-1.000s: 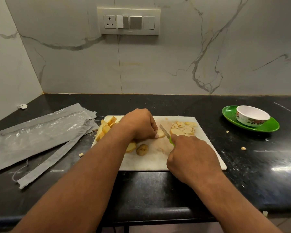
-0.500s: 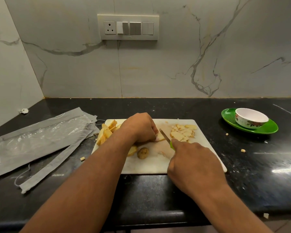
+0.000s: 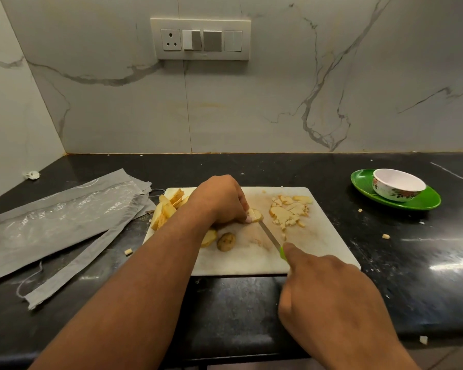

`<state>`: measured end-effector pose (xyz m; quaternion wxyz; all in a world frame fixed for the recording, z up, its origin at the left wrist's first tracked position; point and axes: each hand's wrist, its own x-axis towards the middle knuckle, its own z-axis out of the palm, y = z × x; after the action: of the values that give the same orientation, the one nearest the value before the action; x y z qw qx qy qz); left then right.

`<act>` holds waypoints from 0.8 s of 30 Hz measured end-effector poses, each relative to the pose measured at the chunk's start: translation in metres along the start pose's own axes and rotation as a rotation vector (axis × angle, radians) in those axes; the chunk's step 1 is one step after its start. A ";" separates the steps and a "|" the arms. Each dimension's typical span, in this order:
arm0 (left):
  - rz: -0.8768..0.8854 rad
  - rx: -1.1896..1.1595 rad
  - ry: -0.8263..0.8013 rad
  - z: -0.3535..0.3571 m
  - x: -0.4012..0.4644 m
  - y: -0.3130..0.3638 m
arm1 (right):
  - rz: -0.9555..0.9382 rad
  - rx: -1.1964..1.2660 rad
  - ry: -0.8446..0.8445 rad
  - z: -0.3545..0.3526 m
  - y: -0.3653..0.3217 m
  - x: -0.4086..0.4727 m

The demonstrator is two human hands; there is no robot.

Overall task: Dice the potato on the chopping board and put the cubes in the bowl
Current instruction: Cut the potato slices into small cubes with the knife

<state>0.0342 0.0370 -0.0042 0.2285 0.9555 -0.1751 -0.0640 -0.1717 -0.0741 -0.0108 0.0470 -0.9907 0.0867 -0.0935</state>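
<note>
Counted: one chopping board, one knife, one bowl, one green plate, two hands, one switch panel.

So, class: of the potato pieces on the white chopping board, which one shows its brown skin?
The small rounded potato end piece near the board's front, beside the left forearm. Its brown, speckled skin faces up; the wedges and chopped bits show pale cut flesh.

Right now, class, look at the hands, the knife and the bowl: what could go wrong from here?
1. The left hand pins a small potato piece with its fingertips right beside the knife blade; a slip could nick them.
2. The bowl sits apart from the chopping board; cubes may drop, as stray bits already lie on the counter.
</note>
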 end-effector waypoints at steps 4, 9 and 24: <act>-0.016 0.006 -0.005 -0.001 -0.002 0.000 | 0.010 0.009 0.081 0.008 -0.006 0.029; -0.029 -0.021 -0.017 -0.001 -0.002 0.000 | -0.005 0.017 0.050 0.022 -0.014 0.043; 0.035 0.059 -0.001 -0.006 -0.004 -0.003 | 0.000 -0.023 0.049 0.011 -0.015 0.038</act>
<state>0.0324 0.0433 -0.0002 0.2011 0.9586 -0.1938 -0.0553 -0.1309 -0.0655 -0.0129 0.0336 -0.9886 0.0887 -0.1166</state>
